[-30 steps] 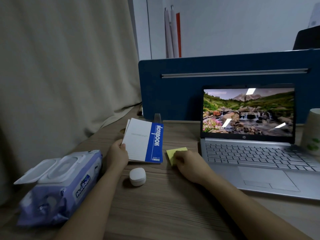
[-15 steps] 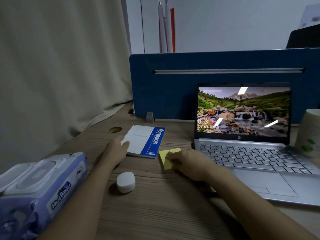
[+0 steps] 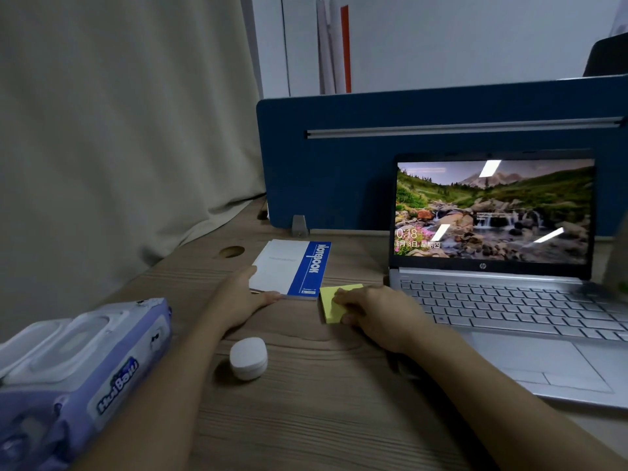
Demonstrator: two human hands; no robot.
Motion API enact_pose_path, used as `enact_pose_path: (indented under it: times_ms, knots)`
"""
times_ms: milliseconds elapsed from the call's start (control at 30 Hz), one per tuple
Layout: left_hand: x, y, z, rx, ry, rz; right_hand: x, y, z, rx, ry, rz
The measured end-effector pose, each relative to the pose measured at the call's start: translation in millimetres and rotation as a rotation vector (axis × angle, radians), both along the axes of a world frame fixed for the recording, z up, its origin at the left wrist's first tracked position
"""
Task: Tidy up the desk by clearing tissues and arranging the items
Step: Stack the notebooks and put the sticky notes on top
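A white and blue notebook (image 3: 292, 266) lies flat on the wooden desk (image 3: 323, 385), left of the laptop. My left hand (image 3: 243, 297) touches its near left corner, thumb along the front edge and fingers along the left side. A yellow sticky-note pad (image 3: 331, 300) lies just right of the notebook. My right hand (image 3: 377, 311) rests on the pad with fingers curled over its right part, gripping it. A small white round case (image 3: 248, 357) sits on the desk between my forearms. A purple wet-wipes pack (image 3: 78, 368) lies at the near left.
An open silver laptop (image 3: 509, 300) with a lit screen stands at the right. A blue divider panel (image 3: 407, 147) runs behind the desk. A beige curtain (image 3: 119, 130) hangs at the left. A round cable hole (image 3: 231, 251) sits near the notebook. A paper cup's edge (image 3: 616, 260) shows at far right.
The notebook, held tilted up by my left hand a second ago, now lies flat on the desk. My right hand has stayed on the yellow pad.
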State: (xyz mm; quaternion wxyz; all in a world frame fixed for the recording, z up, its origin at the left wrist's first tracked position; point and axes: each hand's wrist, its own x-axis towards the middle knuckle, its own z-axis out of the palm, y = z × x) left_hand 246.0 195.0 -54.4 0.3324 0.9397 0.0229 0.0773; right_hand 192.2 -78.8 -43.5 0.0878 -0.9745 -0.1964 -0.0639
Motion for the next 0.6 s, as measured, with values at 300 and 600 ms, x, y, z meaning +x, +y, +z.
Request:
enact_pose_path:
  times_ms: [300, 600]
  knots:
    - [4.1, -12.8, -0.3, 0.217, -0.062, 0.109, -2.5, 2.1, -1.8, 0.011, -0.038, -0.001]
    - [-1.5, -15.3, 6.8, 0.136, -0.091, 0.097, -2.3, 1.4, -2.0, 0.09, -0.003, 0.017]
